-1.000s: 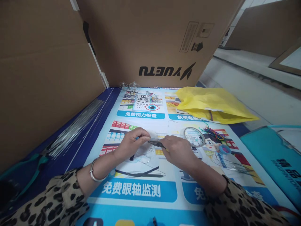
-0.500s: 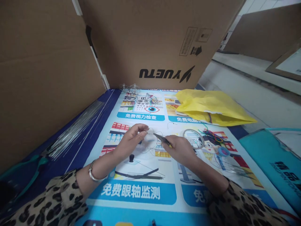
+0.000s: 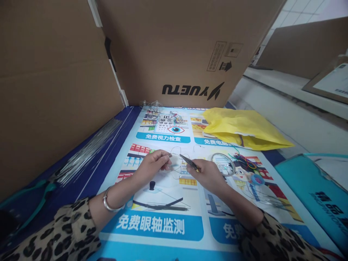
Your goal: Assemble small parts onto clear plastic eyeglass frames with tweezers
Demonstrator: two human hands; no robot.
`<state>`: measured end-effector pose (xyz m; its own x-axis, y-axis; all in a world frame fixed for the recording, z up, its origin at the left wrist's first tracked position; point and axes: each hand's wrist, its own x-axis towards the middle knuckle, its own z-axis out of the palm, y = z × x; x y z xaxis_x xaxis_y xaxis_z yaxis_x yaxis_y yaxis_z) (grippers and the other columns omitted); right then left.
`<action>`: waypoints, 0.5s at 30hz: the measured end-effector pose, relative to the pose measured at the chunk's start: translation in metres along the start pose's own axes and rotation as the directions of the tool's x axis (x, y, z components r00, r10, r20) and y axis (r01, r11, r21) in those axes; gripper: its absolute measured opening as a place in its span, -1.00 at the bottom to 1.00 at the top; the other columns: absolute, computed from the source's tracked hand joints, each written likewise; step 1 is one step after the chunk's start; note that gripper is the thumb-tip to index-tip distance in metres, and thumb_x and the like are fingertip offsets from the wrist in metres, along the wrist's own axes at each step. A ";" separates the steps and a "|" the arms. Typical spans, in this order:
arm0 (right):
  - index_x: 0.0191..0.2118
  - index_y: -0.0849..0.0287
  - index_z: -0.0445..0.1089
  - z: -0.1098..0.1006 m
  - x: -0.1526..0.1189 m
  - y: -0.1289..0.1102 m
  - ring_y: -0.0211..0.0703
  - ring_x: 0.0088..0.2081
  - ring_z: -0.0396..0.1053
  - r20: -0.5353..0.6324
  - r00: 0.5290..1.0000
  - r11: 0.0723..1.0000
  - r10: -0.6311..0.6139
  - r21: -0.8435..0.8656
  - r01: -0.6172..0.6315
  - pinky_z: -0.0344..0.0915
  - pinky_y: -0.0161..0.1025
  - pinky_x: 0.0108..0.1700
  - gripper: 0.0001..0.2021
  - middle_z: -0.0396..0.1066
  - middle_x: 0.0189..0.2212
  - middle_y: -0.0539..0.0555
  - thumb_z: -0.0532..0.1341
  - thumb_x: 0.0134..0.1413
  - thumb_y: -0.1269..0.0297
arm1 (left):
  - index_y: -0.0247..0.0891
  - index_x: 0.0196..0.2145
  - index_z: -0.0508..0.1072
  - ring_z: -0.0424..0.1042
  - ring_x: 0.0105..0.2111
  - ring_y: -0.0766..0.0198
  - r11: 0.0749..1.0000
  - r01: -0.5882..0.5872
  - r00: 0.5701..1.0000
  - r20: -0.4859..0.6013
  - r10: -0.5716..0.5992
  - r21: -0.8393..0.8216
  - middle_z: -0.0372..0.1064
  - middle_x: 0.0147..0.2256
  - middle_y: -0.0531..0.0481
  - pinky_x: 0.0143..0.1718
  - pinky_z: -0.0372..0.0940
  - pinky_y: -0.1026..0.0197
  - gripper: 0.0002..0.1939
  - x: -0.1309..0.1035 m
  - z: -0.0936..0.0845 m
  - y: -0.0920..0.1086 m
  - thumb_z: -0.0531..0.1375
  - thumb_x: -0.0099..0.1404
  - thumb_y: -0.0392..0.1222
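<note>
Thin wire (image 3: 175,154) loops above the middle of the poster (image 3: 152,248), pinched by your left hand (image 3: 155,162) between thumb and forefinger. Your right hand (image 3: 208,174) grips needle-nose pliers (image 3: 189,162), their tips at the wire; I cannot tell whether they clasp it. A yellow bag (image 3: 241,123) lies over the poster's far right corner.

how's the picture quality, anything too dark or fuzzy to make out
Head view: light is dim, darkest at lower left, where the teal-handled tool partly sinks into shadow; head view: the pliers read clearly, but the thin wire by the left hand is too faint to trace fully.
</note>
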<state>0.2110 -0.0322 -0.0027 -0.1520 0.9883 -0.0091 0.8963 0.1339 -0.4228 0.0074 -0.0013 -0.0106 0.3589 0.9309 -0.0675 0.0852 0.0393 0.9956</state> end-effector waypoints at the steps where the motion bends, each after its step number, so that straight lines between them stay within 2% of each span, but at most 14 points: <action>1: -0.52 0.16 0.28 0.000 0.000 0.000 -0.30 -0.52 0.21 0.000 1.000 1.000 -0.003 0.003 0.003 -0.05 -0.37 -0.50 -0.73 0.32 -0.58 -0.04 0.00 0.06 0.14 | -0.31 -0.40 0.36 0.27 -0.55 0.44 1.000 -0.009 1.000 -0.003 0.009 -0.001 0.37 -0.47 0.01 -0.49 0.18 0.34 -0.79 0.000 0.000 0.000 0.08 0.18 -0.10; 9: -0.43 0.15 0.33 0.006 -0.001 0.002 -0.26 -0.45 0.28 -0.040 0.998 0.996 -0.050 -0.070 0.047 0.01 -0.36 -0.45 -0.76 0.36 -0.49 -0.01 0.01 0.07 0.16 | -0.31 -0.37 0.33 0.25 -0.57 0.46 0.998 -0.035 0.999 -0.020 0.036 0.048 0.33 -0.48 0.05 -0.52 0.18 0.36 -0.85 0.002 -0.001 -0.004 0.09 0.16 -0.16; 15: -0.37 0.15 0.33 0.010 -0.003 0.005 -0.23 -0.37 0.27 -0.160 0.972 0.978 -0.174 -0.141 0.152 0.09 -0.34 -0.36 -0.83 0.33 -0.44 0.02 0.04 0.06 0.23 | -0.28 -0.35 0.36 0.24 -0.56 0.45 0.984 -0.104 0.991 -0.065 0.115 0.146 0.32 -0.49 0.07 -0.49 0.17 0.35 -0.86 0.001 -0.002 -0.007 0.06 0.16 -0.19</action>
<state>0.2113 -0.0356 -0.0140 -0.2370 0.9486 0.2097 0.9124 0.2915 -0.2874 0.0052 0.0002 -0.0177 0.3054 0.9508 0.0517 0.1818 -0.1115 0.9770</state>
